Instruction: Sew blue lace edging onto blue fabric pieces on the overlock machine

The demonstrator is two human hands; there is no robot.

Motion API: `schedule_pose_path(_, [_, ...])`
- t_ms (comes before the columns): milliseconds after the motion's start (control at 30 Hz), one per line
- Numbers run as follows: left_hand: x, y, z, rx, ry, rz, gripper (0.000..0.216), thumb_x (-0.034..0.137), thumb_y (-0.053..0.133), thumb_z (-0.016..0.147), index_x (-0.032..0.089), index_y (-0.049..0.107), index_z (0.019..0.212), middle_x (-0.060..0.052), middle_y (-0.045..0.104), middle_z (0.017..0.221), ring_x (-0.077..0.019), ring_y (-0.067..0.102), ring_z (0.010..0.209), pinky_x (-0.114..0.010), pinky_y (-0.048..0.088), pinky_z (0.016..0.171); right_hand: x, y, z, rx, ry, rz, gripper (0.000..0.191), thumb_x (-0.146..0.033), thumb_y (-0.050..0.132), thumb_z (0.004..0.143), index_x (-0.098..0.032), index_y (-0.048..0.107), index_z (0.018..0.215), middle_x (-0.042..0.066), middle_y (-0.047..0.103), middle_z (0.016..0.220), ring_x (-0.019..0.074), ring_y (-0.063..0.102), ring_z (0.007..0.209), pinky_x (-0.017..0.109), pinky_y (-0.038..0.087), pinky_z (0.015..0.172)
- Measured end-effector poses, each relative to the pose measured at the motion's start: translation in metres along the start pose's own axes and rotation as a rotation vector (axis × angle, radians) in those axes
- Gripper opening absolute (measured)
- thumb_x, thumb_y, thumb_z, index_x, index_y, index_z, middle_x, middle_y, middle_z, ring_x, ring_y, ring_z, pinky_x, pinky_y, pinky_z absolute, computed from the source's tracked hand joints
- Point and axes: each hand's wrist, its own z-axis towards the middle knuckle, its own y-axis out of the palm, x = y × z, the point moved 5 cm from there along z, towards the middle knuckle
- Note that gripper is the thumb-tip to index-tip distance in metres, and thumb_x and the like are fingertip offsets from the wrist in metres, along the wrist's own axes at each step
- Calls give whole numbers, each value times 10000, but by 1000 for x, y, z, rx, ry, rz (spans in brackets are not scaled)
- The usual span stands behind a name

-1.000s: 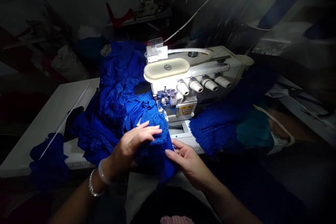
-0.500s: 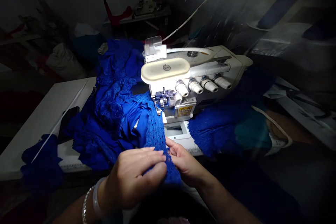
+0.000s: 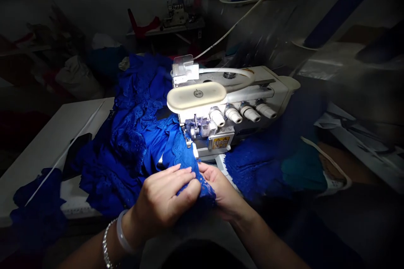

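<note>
Both hands have closed together on the blue lace strip [image 3: 186,164], just in front of the presser foot [image 3: 188,141] of the overlock machine [image 3: 195,96]; the left hand [image 3: 166,197] pinches it with curled fingers, while the right hand's [image 3: 221,189] grip is hidden. A slipped pinch could let the lace bunch and feed crooked

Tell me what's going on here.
A person is gripping a royal-blue eyelet lace strip between the left hand and the right hand, just in front of the metal presser foot of a white overlock sewing machine. The strip runs up to the foot. More blue lace fabric lies heaped on the white table to the machine's left, and another blue lace pile sits to its right.
</note>
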Motion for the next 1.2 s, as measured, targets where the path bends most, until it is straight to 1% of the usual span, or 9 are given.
schedule_pose_path(100, [-8,4,-2,13,-14,53,233,101,403,955,114,633,989,-93,760,930,-191,732,938,-333,569,941,-1,-5,1,51,-39,-35,384,-372,818,711,-174,711,1023,59,738,868,214,685,809,328,548,758])
schedule_pose_path(233, [-32,7,-11,-10,-167,-70,228,153,487,933,121,618,1116,-118,744,1044,-225,696,1056,-412,496,1050,7,-17,-8,148,-9,-127,284,-360,846,673,-165,695,814,3,685,650,134,621,578,241,501,582])
schedule_pose_path(367, [-64,3,-17,18,-341,-283,298,251,585,900,143,635,1174,-113,734,1101,-233,710,1022,-411,460,1089,26,-16,-20,-38,182,-177,307,-427,778,746,-153,641,763,4,647,582,112,559,470,217,422,464])
schedule_pose_path(500, [-72,5,-17,-53,-346,-387,257,204,513,935,156,682,1122,-94,737,1100,-232,682,1088,-459,382,1147,24,-26,-25,120,-9,-231,288,-375,811,711,-160,620,715,-18,625,692,98,555,629,211,449,605])
schedule_pose_path(633, [-52,7,-23,-139,-279,-316,296,243,454,966,169,653,1173,-107,710,1167,-257,580,1245,-554,255,1187,40,-24,-35,148,19,-79,316,-393,804,723,-185,584,811,-39,634,643,98,574,566,218,471,572])
schedule_pose_path(800, [5,12,-49,-120,-83,-152,289,133,471,956,149,622,1201,-103,713,1154,-250,546,1281,-579,234,1178,56,-21,-61,253,9,-49,297,-331,860,655,-159,681,817,-10,694,652,130,657,611,256,545,647])
schedule_pose_path(967, [44,20,-77,-70,-139,-194,256,117,616,890,141,638,1145,-91,732,1080,-222,622,1184,-524,360,1131,59,-18,-86,276,-8,-122,254,-334,844,676,-171,732,835,12,727,730,152,690,681,294,581,711])
schedule_pose_path(1067, [55,18,-80,-41,-177,-195,271,102,635,873,148,645,1140,-76,737,1052,-209,650,1127,-501,402,1104,59,-17,-96,322,-39,-164,301,-340,846,672,-175,715,887,25,740,779,171,710,744,325,587,782])
schedule_pose_path(1200, [66,16,-78,-51,-206,-210,301,67,648,853,128,642,1147,-87,730,1069,-204,644,1125,-444,440,1072,57,-14,-105,385,-96,-197,370,-314,806,723,-187,646,1032,35,752,827,179,729,790,302,591,775])
